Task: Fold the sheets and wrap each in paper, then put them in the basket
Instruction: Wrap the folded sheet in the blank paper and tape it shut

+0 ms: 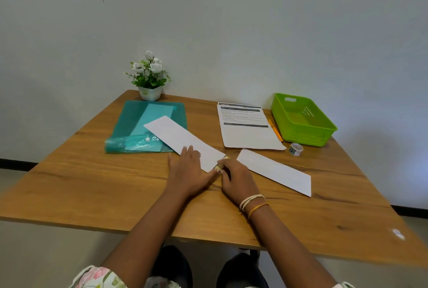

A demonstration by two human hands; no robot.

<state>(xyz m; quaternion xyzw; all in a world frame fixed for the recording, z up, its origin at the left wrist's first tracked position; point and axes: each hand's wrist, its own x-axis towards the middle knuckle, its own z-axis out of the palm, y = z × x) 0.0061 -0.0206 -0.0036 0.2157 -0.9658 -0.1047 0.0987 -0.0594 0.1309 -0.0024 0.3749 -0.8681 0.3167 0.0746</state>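
A long folded white sheet (183,140) lies slanted across the middle of the wooden table (92,183). My left hand (188,171) lies flat on its near end, fingers straight. My right hand (234,177) pinches a small yellowish patterned piece (221,166) at that sheet's near corner. A second folded white sheet (275,171) lies to the right, untouched. A printed sheet (247,130) lies flat further back. The green basket (301,120) stands at the back right with nothing visible inside.
A teal plastic folder (139,125) lies at the back left, partly under the folded sheet. A potted white flower (149,79) stands by the wall. An orange pen (275,130) lies beside the printed sheet. A tape roll (296,149) sits in front of the basket.
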